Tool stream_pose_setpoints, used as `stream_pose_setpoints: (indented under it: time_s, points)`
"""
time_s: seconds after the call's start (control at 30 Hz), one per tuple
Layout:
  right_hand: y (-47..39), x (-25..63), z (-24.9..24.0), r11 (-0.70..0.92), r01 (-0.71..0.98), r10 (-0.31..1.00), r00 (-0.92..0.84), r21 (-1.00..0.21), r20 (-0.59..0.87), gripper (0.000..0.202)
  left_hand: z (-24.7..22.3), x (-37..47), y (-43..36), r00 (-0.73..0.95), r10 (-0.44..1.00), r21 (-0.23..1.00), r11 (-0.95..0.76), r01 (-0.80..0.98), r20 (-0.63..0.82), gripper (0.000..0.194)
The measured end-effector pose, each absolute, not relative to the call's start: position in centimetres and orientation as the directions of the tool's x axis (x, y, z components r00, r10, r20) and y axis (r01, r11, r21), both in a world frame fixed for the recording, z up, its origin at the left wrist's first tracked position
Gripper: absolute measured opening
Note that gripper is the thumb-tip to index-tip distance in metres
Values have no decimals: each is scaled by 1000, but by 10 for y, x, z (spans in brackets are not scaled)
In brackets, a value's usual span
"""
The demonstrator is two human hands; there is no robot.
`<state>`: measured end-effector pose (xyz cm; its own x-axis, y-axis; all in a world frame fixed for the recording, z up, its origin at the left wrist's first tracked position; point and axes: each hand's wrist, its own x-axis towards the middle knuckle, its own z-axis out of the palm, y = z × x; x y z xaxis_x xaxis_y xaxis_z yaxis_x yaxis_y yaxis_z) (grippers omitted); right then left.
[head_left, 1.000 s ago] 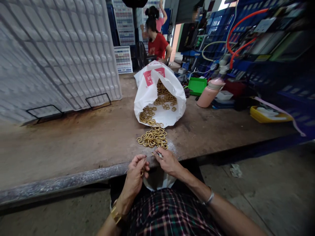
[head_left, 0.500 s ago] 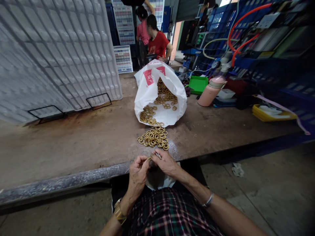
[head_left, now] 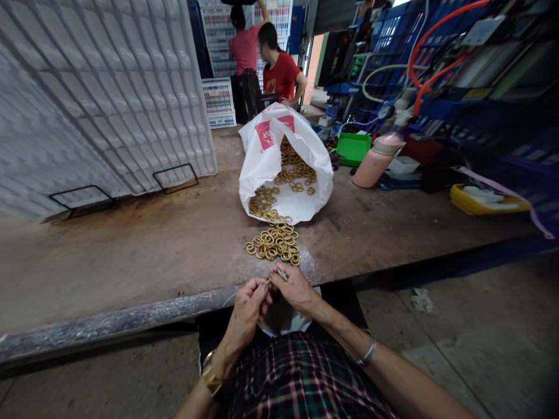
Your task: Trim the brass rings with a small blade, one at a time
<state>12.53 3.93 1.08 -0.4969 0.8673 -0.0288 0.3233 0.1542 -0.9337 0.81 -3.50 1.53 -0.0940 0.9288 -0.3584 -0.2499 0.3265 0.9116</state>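
Note:
Just off the table's front edge, my left hand (head_left: 248, 305) pinches a brass-coloured ring (head_left: 268, 282), mostly hidden by the fingertips. My right hand (head_left: 296, 291) is closed around a small grey metal tool (head_left: 282, 273), its kind unclear, and its fingertips meet the left ones at the ring. Beyond the hands lies a loose pile of brass-coloured rings (head_left: 275, 243). Behind it a white plastic bag (head_left: 308, 206) on its side gapes towards me, with many more rings inside. Below my hands, over my lap, shows a whitish open bag or container (head_left: 279, 326).
Tall stacked white plastic trays (head_left: 144, 87) stand on the table (head_left: 152, 244) at left, near black wire stands (head_left: 174, 177). On the right are a pink bottle (head_left: 375, 166), a green tray (head_left: 353, 149) and a yellow tray (head_left: 484, 203). Two people (head_left: 282, 75) are at the back.
My left hand has shifted slightly right and its fingers have curled differently at the ring. My right hand stays nearly in place with the tool. At the back, a person in pink has moved left.

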Motion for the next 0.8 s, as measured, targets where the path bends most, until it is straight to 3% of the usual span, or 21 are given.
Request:
stream_pose_setpoints:
  time_s: [0.23,0.33,0.5,0.63,0.8]
  points:
    - [39,125,12,135,262,857,-516,-956,-20,21,10,8,-37,-96,929,902,316,-293,-357,31]
    - [39,127,12,185,329,869,-495,-926,-2,21,10,9,-37,-109,933,904,297,-308,-344,30]
    - [36,133,8,398,565,849,-526,-723,57,18,13,9,-36,-129,932,893,276,-355,-339,32]
    - [31,135,8,503,644,790,-613,-577,5,27,17,9,-36,-153,926,898,277,-342,-345,34]
    - [29,134,16,546,686,763,-644,-480,-53,29,18,10,-37,-191,926,922,268,-279,-326,32]
